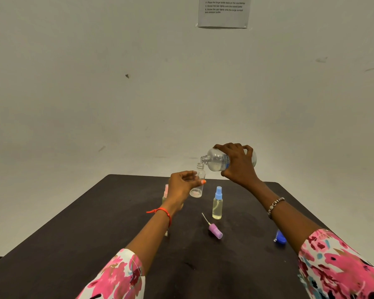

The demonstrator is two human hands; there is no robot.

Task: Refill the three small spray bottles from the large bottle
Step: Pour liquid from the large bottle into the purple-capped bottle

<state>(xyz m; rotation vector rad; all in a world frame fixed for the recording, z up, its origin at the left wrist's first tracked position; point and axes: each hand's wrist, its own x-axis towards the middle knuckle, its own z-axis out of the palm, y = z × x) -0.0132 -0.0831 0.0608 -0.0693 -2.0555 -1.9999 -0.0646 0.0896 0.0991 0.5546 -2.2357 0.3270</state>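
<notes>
My right hand [238, 167] grips the large clear bottle [216, 160], tipped on its side with its open neck pointing left and down. Its mouth sits right over the open neck of a small clear bottle [199, 182], which my left hand [181, 186] holds up above the table; a little liquid lies at its bottom. A small bottle with a blue spray cap [217, 203] stands upright on the table, filled with pale yellow liquid. A pink-capped small bottle [165, 192] stands mostly hidden behind my left hand.
A purple spray head with its dip tube [214, 229] lies on the dark table [95, 234]. A blue cap [280, 237] lies near my right forearm. A printed sheet [224, 11] hangs on the wall behind.
</notes>
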